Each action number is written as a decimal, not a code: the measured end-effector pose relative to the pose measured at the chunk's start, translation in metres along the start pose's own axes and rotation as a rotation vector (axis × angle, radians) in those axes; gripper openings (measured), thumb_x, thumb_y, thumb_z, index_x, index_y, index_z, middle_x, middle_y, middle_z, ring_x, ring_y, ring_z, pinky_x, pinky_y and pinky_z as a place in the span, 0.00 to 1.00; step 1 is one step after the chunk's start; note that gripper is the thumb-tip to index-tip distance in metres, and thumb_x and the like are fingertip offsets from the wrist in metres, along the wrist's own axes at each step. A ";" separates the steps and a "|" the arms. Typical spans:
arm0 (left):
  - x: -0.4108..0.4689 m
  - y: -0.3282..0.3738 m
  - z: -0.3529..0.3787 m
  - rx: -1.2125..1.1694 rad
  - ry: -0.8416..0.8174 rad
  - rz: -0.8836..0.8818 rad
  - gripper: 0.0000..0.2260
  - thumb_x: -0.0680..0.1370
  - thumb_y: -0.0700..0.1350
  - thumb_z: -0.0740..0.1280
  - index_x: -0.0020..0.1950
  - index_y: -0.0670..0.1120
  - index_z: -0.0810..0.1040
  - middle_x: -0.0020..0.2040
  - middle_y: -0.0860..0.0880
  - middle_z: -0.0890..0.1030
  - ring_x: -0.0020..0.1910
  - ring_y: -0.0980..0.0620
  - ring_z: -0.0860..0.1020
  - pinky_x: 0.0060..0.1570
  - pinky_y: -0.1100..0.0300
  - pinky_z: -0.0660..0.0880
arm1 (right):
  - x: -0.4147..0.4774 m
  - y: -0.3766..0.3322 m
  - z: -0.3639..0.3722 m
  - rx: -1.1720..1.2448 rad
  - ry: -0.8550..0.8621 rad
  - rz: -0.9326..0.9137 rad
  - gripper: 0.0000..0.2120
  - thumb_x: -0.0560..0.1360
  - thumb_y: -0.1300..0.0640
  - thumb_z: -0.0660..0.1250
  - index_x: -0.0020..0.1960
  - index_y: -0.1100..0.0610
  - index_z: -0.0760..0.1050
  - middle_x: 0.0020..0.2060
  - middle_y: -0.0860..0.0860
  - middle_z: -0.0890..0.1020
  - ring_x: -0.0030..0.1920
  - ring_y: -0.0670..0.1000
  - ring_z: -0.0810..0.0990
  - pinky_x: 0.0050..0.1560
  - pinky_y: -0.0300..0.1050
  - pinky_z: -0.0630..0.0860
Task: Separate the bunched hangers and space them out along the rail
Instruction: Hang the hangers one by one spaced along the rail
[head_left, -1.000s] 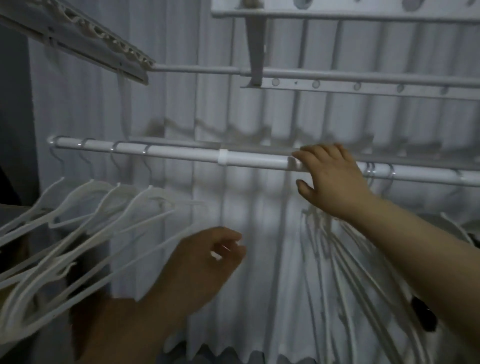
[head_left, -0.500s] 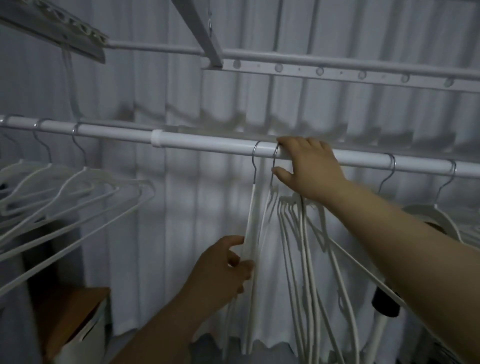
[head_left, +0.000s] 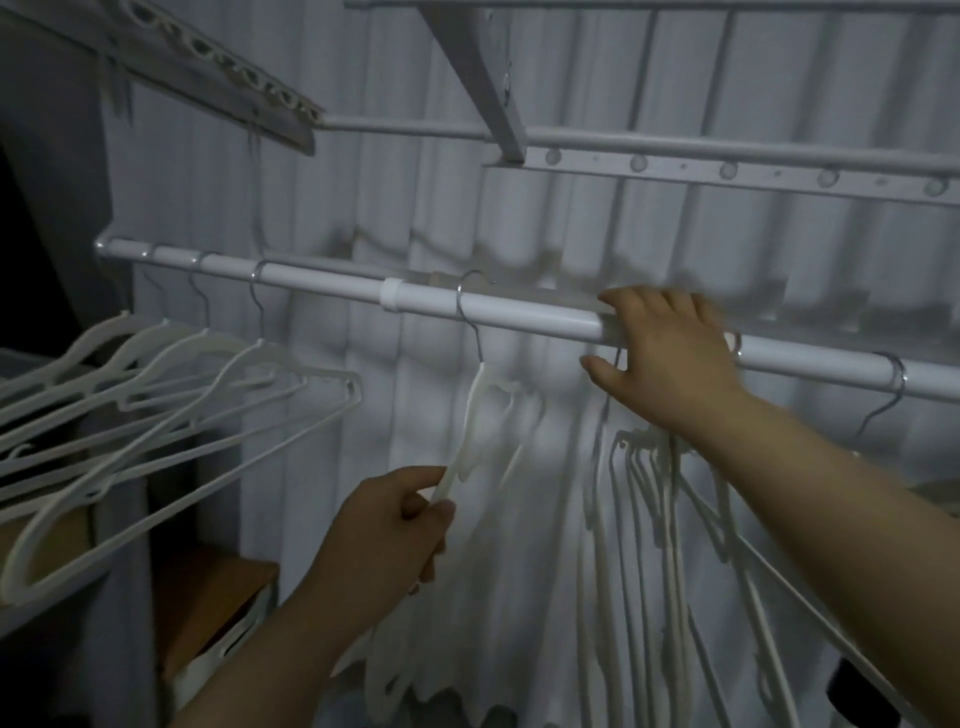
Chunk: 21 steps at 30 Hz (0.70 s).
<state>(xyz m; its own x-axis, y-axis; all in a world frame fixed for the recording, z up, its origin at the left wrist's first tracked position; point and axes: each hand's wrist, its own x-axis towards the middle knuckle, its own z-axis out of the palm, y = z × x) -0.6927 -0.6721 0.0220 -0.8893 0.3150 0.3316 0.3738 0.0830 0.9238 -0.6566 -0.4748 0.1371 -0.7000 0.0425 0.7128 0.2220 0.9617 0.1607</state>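
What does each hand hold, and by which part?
The left hand pinches a white plastic hanger by its lower arm; the right hand grips the white metal rail.

I work from a single view, the head camera, worn high and facing forward at the rail (head_left: 519, 312). It sits close: both forearms enter from the bottom edge and fill much of the lower frame. The right hand (head_left: 670, 353) on the rail lies right of centre, and the left hand (head_left: 395, 525) is below and left of it, pinching a hanger (head_left: 472, 410) near mid-frame. The wide lens reaches the spaced hangers (head_left: 228, 364) left of the left hand and the upper rack (head_left: 727, 171) above the right hand. The curtain (head_left: 405, 405) just behind the hands closes the view.
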 end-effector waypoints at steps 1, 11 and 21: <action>0.001 0.000 -0.008 0.004 0.013 -0.001 0.13 0.76 0.37 0.62 0.42 0.57 0.75 0.19 0.52 0.75 0.17 0.60 0.71 0.19 0.69 0.68 | 0.003 -0.007 0.000 0.022 0.023 -0.035 0.26 0.73 0.49 0.66 0.68 0.57 0.66 0.64 0.56 0.73 0.65 0.58 0.68 0.67 0.51 0.57; 0.017 -0.022 -0.101 0.055 0.180 -0.018 0.11 0.76 0.35 0.63 0.56 0.44 0.79 0.17 0.52 0.73 0.15 0.59 0.69 0.18 0.69 0.67 | 0.046 -0.092 0.017 0.090 -0.038 -0.159 0.21 0.76 0.53 0.61 0.67 0.55 0.67 0.63 0.54 0.74 0.62 0.58 0.71 0.61 0.49 0.65; 0.043 -0.046 -0.144 0.057 0.118 -0.044 0.12 0.76 0.35 0.63 0.57 0.44 0.79 0.18 0.51 0.73 0.15 0.59 0.69 0.18 0.70 0.67 | 0.059 -0.120 0.031 0.051 -0.024 -0.040 0.21 0.75 0.55 0.62 0.67 0.55 0.67 0.62 0.56 0.75 0.60 0.59 0.73 0.59 0.50 0.65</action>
<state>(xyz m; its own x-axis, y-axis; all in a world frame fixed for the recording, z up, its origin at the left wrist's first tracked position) -0.7860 -0.7986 0.0216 -0.9288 0.1970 0.3140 0.3449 0.1492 0.9267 -0.7457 -0.5790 0.1386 -0.7238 0.0100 0.6900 0.1591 0.9754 0.1528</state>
